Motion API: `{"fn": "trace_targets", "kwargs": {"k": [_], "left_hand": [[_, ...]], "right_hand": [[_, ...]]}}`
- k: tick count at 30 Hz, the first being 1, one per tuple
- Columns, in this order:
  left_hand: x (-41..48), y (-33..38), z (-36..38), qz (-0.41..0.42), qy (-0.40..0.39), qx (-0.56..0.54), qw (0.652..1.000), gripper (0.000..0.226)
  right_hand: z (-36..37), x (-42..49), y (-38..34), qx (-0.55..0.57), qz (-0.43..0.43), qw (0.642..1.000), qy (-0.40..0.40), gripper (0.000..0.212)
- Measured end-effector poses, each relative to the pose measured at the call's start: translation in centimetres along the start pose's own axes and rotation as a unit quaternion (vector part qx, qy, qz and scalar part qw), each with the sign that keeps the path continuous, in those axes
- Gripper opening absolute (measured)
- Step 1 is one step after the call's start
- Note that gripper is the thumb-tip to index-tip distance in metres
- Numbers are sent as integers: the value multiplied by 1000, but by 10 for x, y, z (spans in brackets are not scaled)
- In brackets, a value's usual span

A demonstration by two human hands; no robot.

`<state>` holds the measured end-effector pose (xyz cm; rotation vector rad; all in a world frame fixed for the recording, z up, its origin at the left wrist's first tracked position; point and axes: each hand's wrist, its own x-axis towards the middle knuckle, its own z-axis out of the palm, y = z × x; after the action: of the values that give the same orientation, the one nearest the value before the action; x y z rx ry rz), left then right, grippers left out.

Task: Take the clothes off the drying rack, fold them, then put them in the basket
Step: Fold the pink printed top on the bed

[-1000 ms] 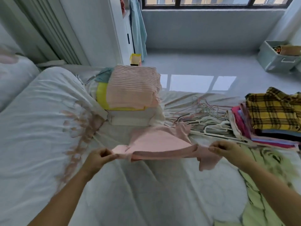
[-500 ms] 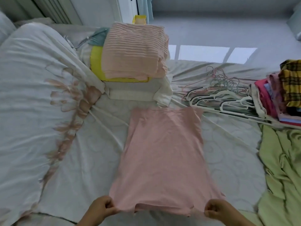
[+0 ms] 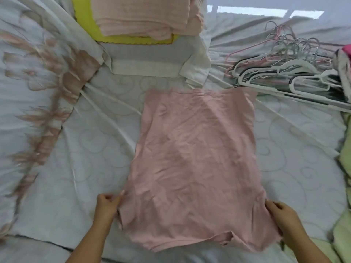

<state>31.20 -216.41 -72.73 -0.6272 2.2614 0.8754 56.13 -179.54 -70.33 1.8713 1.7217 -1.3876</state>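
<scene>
Head view, left to right. A floral quilt point(image 3: 38, 73) covers the left of the bed; bare patterned sheet point(image 3: 98, 149) lies beside it. The left hand point(image 3: 106, 208) sits at the near-left edge of the pink garment point(image 3: 195, 160), fingers curled and pinching the cloth. The garment lies flat and face-up on the sheet. Its long axis runs straight away from the person, toward a stack of folded clothes point(image 3: 144, 16) at the far end, which it does not touch. The right hand point(image 3: 284, 221) grips the near-right edge, fingers curled over the fabric.

The 2 hands therefore hold the 2 sides of the near end, about equally close, and the whole garment extends ahead of the fingers. Judged from this layout, the garment is spread and not yet folded. A lengthwise fold would bring either side inward across the long axis; a crosswise fold would carry the near end forward.

Further right lie a heap of hangers point(image 3: 284, 59) and a green cloth point(image 3: 344, 158). No basket or rack is in view.
</scene>
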Motion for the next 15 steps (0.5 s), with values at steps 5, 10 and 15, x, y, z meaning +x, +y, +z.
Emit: {"fn": "trace_targets", "kwargs": {"k": [5,10,15], "left_hand": [[-10,12,6,29,-105,-12,994,17],[-11,11,-28,87,-5,-39,995,25],[-5,16,-44,136,85,112,981,18]], "right_hand": [[-20,-3,-8,46,51,990,-121,9],[-64,1,11,-56,8,998,26,20],[-56,22,18,-186,-27,974,123,33]]}}
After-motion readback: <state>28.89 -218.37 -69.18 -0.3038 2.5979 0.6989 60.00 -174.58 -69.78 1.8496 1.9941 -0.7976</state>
